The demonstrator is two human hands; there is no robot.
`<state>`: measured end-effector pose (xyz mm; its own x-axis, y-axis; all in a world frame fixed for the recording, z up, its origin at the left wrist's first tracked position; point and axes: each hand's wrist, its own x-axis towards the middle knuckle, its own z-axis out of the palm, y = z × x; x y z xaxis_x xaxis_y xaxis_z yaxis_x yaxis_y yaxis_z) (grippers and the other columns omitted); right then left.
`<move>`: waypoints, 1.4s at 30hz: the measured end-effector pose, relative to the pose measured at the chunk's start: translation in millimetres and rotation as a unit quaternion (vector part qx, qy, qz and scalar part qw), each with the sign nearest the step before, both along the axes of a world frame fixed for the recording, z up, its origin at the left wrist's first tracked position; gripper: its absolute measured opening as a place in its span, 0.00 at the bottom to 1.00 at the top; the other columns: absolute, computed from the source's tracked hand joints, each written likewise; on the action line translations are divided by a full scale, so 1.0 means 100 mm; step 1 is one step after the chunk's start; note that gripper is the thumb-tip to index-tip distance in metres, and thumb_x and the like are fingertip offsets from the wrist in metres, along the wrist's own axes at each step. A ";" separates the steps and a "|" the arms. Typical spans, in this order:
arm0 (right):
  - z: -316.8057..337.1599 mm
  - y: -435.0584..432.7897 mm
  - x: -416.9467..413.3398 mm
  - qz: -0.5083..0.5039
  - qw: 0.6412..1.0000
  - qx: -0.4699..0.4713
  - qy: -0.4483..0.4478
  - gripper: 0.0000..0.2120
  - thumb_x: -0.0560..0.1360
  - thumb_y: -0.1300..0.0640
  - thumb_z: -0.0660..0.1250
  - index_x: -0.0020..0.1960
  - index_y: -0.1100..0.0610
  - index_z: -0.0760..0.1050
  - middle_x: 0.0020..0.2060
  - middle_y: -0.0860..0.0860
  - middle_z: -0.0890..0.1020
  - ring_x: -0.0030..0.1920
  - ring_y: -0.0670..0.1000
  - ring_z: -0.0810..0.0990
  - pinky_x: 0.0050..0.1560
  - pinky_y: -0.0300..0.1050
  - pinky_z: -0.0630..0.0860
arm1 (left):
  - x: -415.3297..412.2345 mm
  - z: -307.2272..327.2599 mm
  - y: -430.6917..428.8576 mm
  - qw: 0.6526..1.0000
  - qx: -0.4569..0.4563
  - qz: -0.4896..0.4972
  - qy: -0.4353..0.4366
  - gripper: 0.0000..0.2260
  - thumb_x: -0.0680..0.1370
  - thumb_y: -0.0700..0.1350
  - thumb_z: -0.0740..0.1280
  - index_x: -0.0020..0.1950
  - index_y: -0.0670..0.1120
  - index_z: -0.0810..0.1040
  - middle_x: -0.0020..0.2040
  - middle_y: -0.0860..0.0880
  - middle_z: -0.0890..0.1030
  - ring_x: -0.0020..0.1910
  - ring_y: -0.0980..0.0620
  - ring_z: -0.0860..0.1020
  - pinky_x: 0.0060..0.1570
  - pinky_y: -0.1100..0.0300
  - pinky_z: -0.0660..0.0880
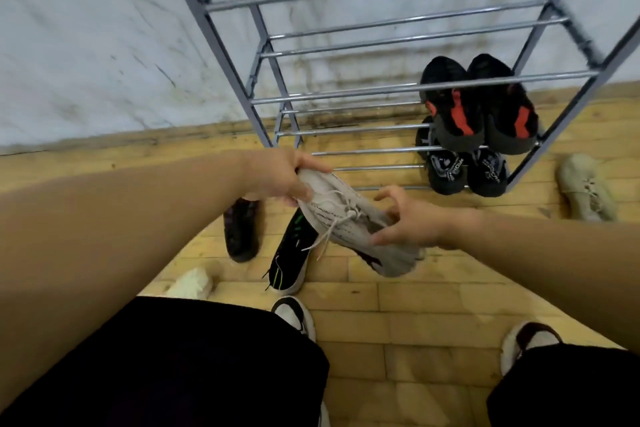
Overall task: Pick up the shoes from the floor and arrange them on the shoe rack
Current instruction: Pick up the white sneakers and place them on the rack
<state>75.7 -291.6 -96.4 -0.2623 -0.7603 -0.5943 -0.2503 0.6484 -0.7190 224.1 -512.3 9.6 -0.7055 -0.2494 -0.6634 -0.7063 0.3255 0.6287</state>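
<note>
Two knees in black shorts (180, 357) fill the near edge, with the person's own white-and-black shoes (294, 315) planted on the yellow brick floor (415, 305). Just beyond, both hands hold one grey knit sneaker (349, 218) in the air above the floor, laces hanging loose. Left hand (277, 177): grip clamped on one end of the sneaker, thumb on top. Right hand (412, 218): fingers curled around the shoe's collar, grip closed on it. Under the sneaker, on the floor, lie a black shoe with green marks (291, 253) and a dark shoe (242, 229) beside it; a pale shoe (194, 282) lies nearer the left knee. Farther right, a beige shoe (585, 191) lies alone on the floor, just beside the rack's right leg. Metal shoe rack (346, 45) stands against the stained white wall (86, 45). Right side, second-lowest tier: a black pair with red stripes (478, 107). Lowest tier, beneath it: a black pair with white lettering (464, 170). Upper tiers and the left half carry no shoes.
</note>
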 end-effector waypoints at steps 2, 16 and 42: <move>0.46 -0.14 -0.03 0.083 0.992 -0.048 0.085 0.51 0.63 0.42 0.83 0.76 0.37 0.56 0.74 0.51 0.73 0.69 0.53 0.75 0.69 0.54 0.75 | 0.24 0.37 -0.11 0.997 0.013 0.062 0.039 0.28 0.79 0.29 0.68 0.72 0.56 0.76 0.65 0.48 0.79 0.58 0.47 0.83 0.51 0.57 0.83; 2.04 0.45 -0.11 0.059 0.957 -0.244 0.148 0.52 0.65 0.56 0.85 0.71 0.22 0.59 0.69 0.34 0.73 0.68 0.39 0.75 0.67 0.41 0.75 | 1.11 1.09 -0.04 0.901 0.188 0.275 0.276 0.28 0.74 0.26 0.65 0.65 0.54 0.82 0.53 0.46 0.86 0.43 0.49 0.83 0.37 0.61 0.82; 2.13 -0.71 1.07 0.023 0.879 -0.398 0.261 0.35 0.73 0.43 0.75 0.76 0.33 0.63 0.71 0.42 0.75 0.68 0.49 0.77 0.67 0.56 0.76 | 2.09 1.14 -0.54 0.761 0.048 0.540 0.357 0.26 0.79 0.30 0.68 0.71 0.55 0.77 0.42 0.47 0.84 0.43 0.50 0.79 0.48 0.54 0.77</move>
<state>182.9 -362.8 116.6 -0.2999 -0.8975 0.3234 -0.6938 -0.0274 -0.7197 433.3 -565.8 123.2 -0.3115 -0.9143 -0.2589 0.0032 -0.2735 0.9619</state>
